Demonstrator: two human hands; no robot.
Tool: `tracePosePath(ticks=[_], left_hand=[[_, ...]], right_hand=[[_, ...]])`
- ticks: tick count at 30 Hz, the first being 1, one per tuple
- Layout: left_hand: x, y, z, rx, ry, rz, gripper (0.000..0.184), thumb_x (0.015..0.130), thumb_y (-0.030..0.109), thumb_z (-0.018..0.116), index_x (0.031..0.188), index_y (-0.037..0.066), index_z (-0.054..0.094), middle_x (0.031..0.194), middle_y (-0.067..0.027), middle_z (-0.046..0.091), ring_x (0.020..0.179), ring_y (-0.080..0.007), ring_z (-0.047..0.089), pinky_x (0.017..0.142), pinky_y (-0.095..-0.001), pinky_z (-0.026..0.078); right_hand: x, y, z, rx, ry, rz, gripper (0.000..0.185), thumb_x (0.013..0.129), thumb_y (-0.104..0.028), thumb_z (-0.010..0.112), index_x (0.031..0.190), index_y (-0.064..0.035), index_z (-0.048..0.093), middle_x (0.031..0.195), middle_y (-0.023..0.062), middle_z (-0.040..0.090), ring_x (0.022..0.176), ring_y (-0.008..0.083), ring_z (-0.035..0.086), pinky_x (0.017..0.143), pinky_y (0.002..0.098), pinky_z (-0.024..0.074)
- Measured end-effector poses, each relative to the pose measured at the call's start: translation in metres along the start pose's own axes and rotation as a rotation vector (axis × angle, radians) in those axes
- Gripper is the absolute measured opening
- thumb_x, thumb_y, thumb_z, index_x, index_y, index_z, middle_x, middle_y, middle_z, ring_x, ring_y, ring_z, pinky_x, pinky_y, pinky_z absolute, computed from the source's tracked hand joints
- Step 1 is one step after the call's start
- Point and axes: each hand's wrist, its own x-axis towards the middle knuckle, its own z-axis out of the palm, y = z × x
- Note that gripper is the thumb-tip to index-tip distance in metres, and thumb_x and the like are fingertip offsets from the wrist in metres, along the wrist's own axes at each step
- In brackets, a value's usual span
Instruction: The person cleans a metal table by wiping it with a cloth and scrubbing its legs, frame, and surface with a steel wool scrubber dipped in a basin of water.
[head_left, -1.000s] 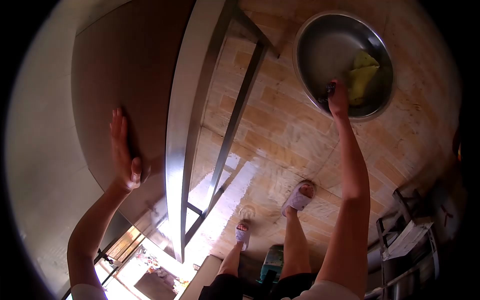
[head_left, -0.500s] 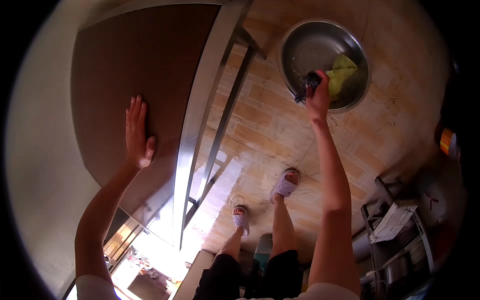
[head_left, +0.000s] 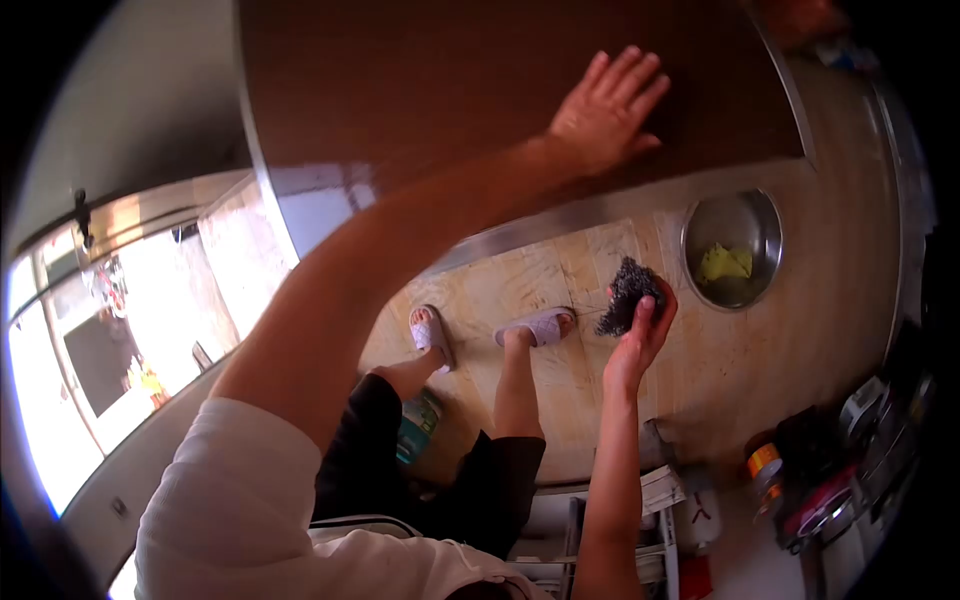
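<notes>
The right hand's [head_left: 645,325] grip is closed around a dark steel-wool scourer [head_left: 628,293], right of centre, out of the basin and apart from the worktop [head_left: 430,70]. The left hand [head_left: 605,110] spreads open over that brown surface, upper centre; contact is unclear. At right, the metal basin [head_left: 722,222] on the tiled floor [head_left: 800,340] holds a yellow-green cloth [head_left: 724,263], not taken up.

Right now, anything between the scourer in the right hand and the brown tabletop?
Nothing visible between the scourer in the right hand and the brown tabletop; the left hand lies over part of its surface.
</notes>
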Motion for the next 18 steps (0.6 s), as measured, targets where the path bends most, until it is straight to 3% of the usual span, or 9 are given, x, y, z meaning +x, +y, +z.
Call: tracePosePath(ticks=[1, 3, 7, 9, 11, 14, 17, 18], left_hand=[[-0.031, 0.023, -0.025, -0.289, -0.016, -0.174, 0.067, 0.087, 0.048, 0.044, 0.138, 0.008, 0.025, 0.142, -0.016, 0.025, 0.133, -0.0303, 0.021, 0.11, -0.044, 0.016], [-0.12, 0.034, -0.101, -1.122, -0.256, -0.562, 0.072, 0.088, 0.051, 0.042, 0.139, 0.005, 0.02, 0.14, -0.0191, 0.028, 0.131, -0.0327, 0.025, 0.107, -0.0422, 0.024], [-0.34, 0.021, -0.194, -1.98, -0.024, -0.963, 0.085, 0.083, 0.042, 0.059, 0.142, 0.008, 0.008, 0.138, -0.0184, 0.03, 0.13, -0.0265, 0.026, 0.104, -0.0386, 0.027], [-0.402, 0.001, -0.219, -2.017, 0.148, -1.225, 0.081, 0.082, 0.033, 0.064, 0.141, 0.007, 0.013, 0.128, -0.0177, 0.04, 0.124, -0.0261, 0.036, 0.101, -0.0364, 0.032], [-0.469, -0.01, -0.214, -2.145, 0.312, -1.397, 0.073, 0.084, 0.029, 0.063, 0.138, 0.006, 0.019, 0.121, -0.0125, 0.047, 0.117, -0.0227, 0.045, 0.095, -0.0343, 0.039], [-0.557, -0.02, -0.199, -2.252, 0.512, -1.554, 0.058, 0.085, 0.026, 0.061, 0.131, 0.004, 0.033, 0.117, -0.0084, 0.051, 0.109, -0.0161, 0.049, 0.091, -0.0288, 0.042], [-0.614, -0.026, -0.143, -1.836, 0.623, -1.693, 0.047, 0.082, 0.028, 0.059, 0.12, 0.003, 0.045, 0.114, -0.0059, 0.054, 0.108, -0.0128, 0.047, 0.093, -0.0291, 0.037], [-0.618, -0.033, -0.134, -1.956, 0.629, -1.727, 0.049, 0.081, 0.026, 0.056, 0.121, 0.002, 0.044, 0.115, -0.0059, 0.053, 0.108, -0.0129, 0.047, 0.094, -0.0287, 0.035]], right_hand=[[-0.022, -0.01, 0.022, -0.053, -0.031, -0.022, 0.045, 0.09, -0.036, 0.05, 0.121, -0.0042, 0.039, 0.115, 0.0104, 0.045, 0.101, 0.0172, 0.046, 0.088, 0.0283, 0.0384], [-0.064, -0.014, 0.061, -0.233, 0.004, -0.108, 0.05, 0.09, -0.039, 0.048, 0.124, -0.0043, 0.034, 0.117, 0.0123, 0.043, 0.102, 0.0194, 0.047, 0.085, 0.0317, 0.0421], [-0.178, 0.024, 0.155, -0.515, -0.529, -0.23, 0.063, 0.088, -0.038, 0.05, 0.131, -0.0003, 0.023, 0.123, 0.0185, 0.037, 0.109, 0.0274, 0.045, 0.088, 0.0374, 0.0426], [-0.211, 0.045, 0.213, -0.861, -1.019, -0.509, 0.071, 0.085, -0.039, 0.054, 0.133, 0.0039, 0.025, 0.133, 0.0227, 0.033, 0.119, 0.0377, 0.037, 0.1, 0.0461, 0.0275], [-0.238, 0.063, 0.248, -0.935, -1.359, -0.431, 0.073, 0.08, -0.03, 0.059, 0.135, 0.0039, 0.024, 0.138, 0.023, 0.03, 0.125, 0.0385, 0.031, 0.102, 0.0487, 0.0224], [-0.234, 0.075, 0.295, -1.209, -1.573, -0.615, 0.073, 0.076, -0.019, 0.063, 0.135, 0.0016, 0.026, 0.138, 0.0187, 0.033, 0.126, 0.0345, 0.033, 0.104, 0.0487, 0.0218], [-0.196, 0.097, 0.362, -1.261, -1.685, -0.988, 0.056, 0.079, -0.015, 0.059, 0.128, 0.0009, 0.038, 0.134, 0.0177, 0.039, 0.124, 0.0351, 0.036, 0.103, 0.0471, 0.0272], [-0.178, 0.102, 0.382, -1.292, -1.75, -1.153, 0.054, 0.082, -0.019, 0.057, 0.128, 0.0008, 0.038, 0.134, 0.0177, 0.039, 0.124, 0.0355, 0.035, 0.103, 0.0471, 0.0266]])
